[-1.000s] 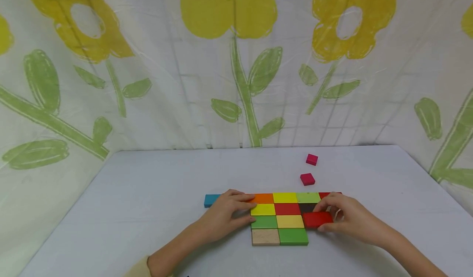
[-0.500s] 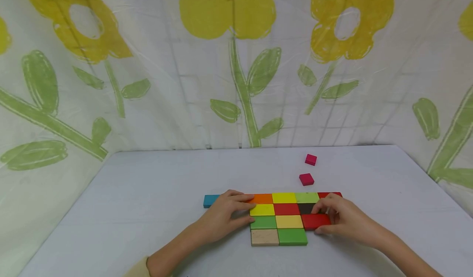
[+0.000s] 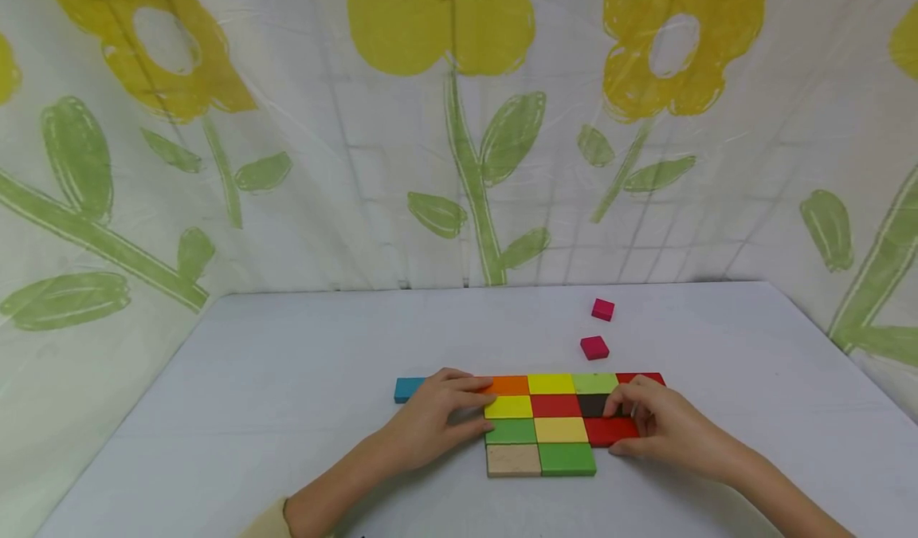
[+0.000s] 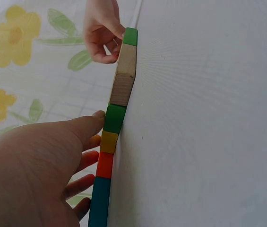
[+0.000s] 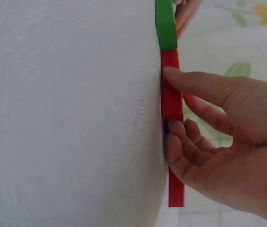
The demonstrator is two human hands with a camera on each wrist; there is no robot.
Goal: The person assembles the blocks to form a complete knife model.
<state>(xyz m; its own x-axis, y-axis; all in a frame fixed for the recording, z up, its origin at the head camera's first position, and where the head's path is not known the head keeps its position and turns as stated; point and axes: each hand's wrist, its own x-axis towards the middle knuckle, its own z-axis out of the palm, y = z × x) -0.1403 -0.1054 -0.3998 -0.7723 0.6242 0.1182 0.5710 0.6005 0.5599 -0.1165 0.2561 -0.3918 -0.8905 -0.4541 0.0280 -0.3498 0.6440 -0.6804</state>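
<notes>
Flat coloured wooden blocks lie edge to edge in rows on the white table. At the right end of the third row is a red block (image 3: pixel 605 433); my right hand (image 3: pixel 670 430) pinches it. In the right wrist view the thumb presses the red block's (image 5: pixel 172 101) near side and the other fingers curl at its right end. My left hand (image 3: pixel 430 426) lies along the left side, its fingertips touching the orange block (image 3: pixel 508 385), the yellow block (image 3: pixel 508 407) and the green block (image 3: pixel 511 432). A black block (image 3: pixel 594 405) lies partly hidden behind the right fingers.
Two small crimson blocks (image 3: pixel 594 347) lie apart behind the rows. A blue block (image 3: pixel 409 389) extends left, partly behind the left hand. A tan block (image 3: pixel 513 460) and a bright green block (image 3: pixel 567 459) form the front row. A flower-printed curtain (image 3: pixel 323 163) hangs behind the table.
The red block has moved slightly left and settled against the pale yellow block, with the right hand following. The left hand has stayed in place.
</notes>
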